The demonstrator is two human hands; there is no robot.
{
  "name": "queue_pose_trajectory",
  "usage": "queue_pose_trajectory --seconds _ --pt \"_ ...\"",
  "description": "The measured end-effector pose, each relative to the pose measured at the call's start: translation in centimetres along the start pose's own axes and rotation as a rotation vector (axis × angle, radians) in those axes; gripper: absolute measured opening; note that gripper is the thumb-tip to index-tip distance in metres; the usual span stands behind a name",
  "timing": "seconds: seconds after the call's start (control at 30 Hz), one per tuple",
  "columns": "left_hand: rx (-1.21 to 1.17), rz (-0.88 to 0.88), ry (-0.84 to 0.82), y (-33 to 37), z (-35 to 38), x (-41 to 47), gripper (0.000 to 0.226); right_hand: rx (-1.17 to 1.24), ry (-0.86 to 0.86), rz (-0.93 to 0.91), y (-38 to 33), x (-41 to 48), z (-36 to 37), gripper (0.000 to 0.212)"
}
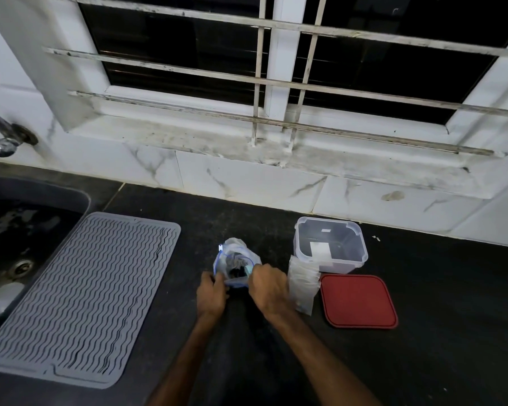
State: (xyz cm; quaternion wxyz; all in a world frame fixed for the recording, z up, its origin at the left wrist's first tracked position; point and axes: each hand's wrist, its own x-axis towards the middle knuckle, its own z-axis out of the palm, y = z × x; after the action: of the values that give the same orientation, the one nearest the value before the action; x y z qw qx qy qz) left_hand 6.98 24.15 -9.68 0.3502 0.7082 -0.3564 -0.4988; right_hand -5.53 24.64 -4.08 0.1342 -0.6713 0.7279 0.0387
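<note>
Thing in hand: a clear zip bag [236,259] with a blue rim stands on the dark counter [437,317], near its middle, between the grey mat [85,291] and the clear container [330,227].
Bag state: the mouth is open and faces up; dark contents lie inside, too small to say what they are.
Left hand [211,294]: its grip is narrow and pinches the near-left edge of the bag mouth.
Right hand [269,287]: its grip is curled on the right edge of the mouth, at a small pale-blue piece [248,269]. I cannot tell if this piece belongs to the bag or is a separate thing.
Step, as I judge: the 2 hands hold the mouth of the bag apart, so the work is at opening or closing it, not yet at moving it.
Next move calls for: both grips to keep the rim firm and level, so the soft bag does not fall over and spill. If it must be closed, the 2 edges need to meet straight before pressing.
Nearby: the container is open, with a white label inside. Its red lid [358,301] lies flat in front of it. A stack of clear packets [302,284] leans just beside both.
Far left: a sink [79,197] with a tap [3,136].
</note>
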Motion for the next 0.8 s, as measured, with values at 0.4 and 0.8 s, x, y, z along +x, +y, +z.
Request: queue_pose_trajectory --seconds 0.4,0.8 --pt "-0.012 0.109 0.091 1.1 0.5 -1.3 0.023 0.048 -0.028 0.091 0.0 0.5 2.0 0.023" --pt "-0.163 0.023 0.082 0.8 1.8 -1.2 0.022 0.109 -0.023 0.123 0.5 0.8 3.2 0.023"
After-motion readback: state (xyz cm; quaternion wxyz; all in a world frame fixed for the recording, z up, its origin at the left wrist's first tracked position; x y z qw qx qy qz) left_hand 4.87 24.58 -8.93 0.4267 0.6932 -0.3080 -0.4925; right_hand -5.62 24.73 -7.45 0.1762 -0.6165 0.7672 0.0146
